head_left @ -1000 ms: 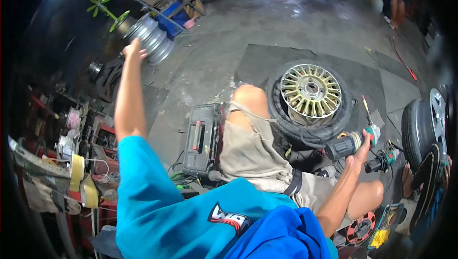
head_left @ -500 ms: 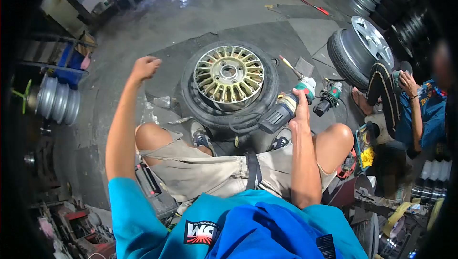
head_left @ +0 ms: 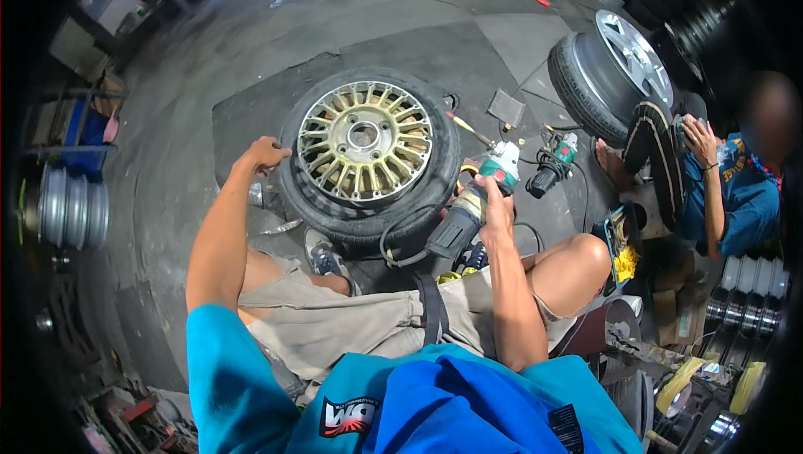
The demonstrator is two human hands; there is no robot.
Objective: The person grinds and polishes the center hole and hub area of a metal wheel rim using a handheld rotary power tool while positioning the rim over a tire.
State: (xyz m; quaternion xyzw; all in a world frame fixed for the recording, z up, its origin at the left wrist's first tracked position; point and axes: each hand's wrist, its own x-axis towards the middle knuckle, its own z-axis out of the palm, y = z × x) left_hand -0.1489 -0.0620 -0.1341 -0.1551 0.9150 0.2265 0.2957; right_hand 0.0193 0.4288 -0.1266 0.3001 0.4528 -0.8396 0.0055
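Observation:
An alloy wheel rim (head_left: 365,135) with many spokes and a worn, yellowish face lies flat on a tyre (head_left: 435,195) on the floor before me. My left hand (head_left: 268,155) is beside the tyre's left edge with its fingers curled; whether anything is in them is hidden. On the other side, my right hand (head_left: 496,203) is wrapped round an angle grinder (head_left: 460,221) with a green head and dark body, held just right of the tyre. Its cord loops in front of the tyre. A brush-like tool with a pale handle (head_left: 468,130) lies behind the grinder.
Another green power tool (head_left: 554,165) lies on the mat to the right. Beyond it a silver rim (head_left: 633,57) leans on a second tyre (head_left: 577,90). A co-worker (head_left: 711,178) sits at the right. Stacked rims (head_left: 74,207) stand at the left.
My left hand has come down and closer to the tyre's left edge. The right hand still holds the grinder, slightly lower. The whole view has shifted, moving the surroundings leftward.

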